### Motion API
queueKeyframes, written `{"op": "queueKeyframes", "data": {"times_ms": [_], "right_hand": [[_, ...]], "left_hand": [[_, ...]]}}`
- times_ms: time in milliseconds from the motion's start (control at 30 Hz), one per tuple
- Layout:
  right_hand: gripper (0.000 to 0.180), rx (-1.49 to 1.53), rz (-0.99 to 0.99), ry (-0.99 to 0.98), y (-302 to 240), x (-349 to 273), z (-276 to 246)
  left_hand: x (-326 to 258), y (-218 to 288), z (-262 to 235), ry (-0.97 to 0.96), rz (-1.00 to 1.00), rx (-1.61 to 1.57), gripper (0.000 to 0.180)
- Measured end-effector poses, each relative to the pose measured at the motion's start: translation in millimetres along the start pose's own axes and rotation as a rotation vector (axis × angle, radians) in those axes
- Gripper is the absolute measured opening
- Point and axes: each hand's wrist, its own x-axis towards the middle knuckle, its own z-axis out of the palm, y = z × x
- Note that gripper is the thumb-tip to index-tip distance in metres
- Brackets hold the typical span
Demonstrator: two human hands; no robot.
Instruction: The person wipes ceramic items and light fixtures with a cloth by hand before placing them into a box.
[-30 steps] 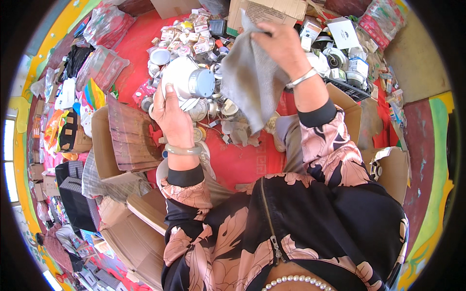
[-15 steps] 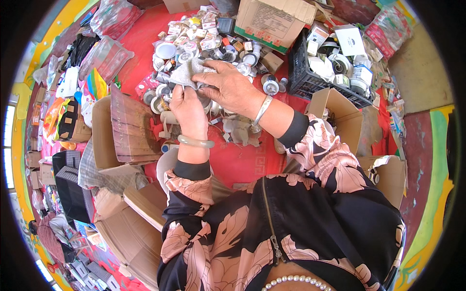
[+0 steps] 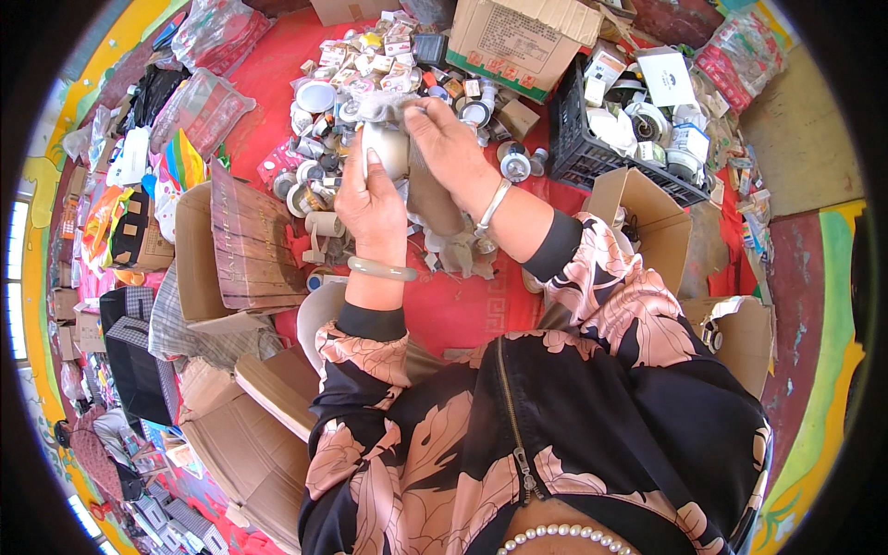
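Observation:
My left hand (image 3: 370,199) is closed round a smooth white rounded object (image 3: 387,151), its thumb lying along the near side. Its exact kind I cannot make out. A grey cloth (image 3: 437,199) is gripped in my right hand (image 3: 444,143). One part of the cloth lies over the far end of the white object, and the rest hangs below my right hand. Both hands are above a heap of small light fittings and little boxes, where a white round disc (image 3: 315,96) shows at the far left. A crumpled greyish rag (image 3: 458,254) lies at the heap's near edge.
A black plastic crate (image 3: 592,148) of fittings and boxes stands at the right, beside a large cardboard box (image 3: 523,42). Open cartons stand near my right forearm (image 3: 647,222) and at the left (image 3: 254,245). Red sheeting (image 3: 472,310) covers the floor.
The cloth has drawn back from the white object, which now shows, and part of it hangs lower. My right hand has shifted right; my left hand has turned, its thumb now along the object.

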Motion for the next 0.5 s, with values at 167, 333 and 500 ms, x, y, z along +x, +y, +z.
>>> {"op": "queueKeyframes", "data": {"times_ms": [167, 333, 500], "right_hand": [[0.032, 0.417, 0.382, -0.205, -30.3, -6.7, -10.1], [0.04, 0.527, 0.444, -0.185, -22.1, -9.7, -5.8], [0.028, 0.828, 0.373, -0.019, 3.9, 8.1, -14.4]], "left_hand": [[9.7, -7.1, -2.5, 0.057, -0.169, -0.116, 0.029], [1.1, 5.0, -1.0, -0.086, -0.038, 0.118, 0.034], [9.1, 2.4, -2.8, -0.219, 0.313, -0.019, 0.049]]}}
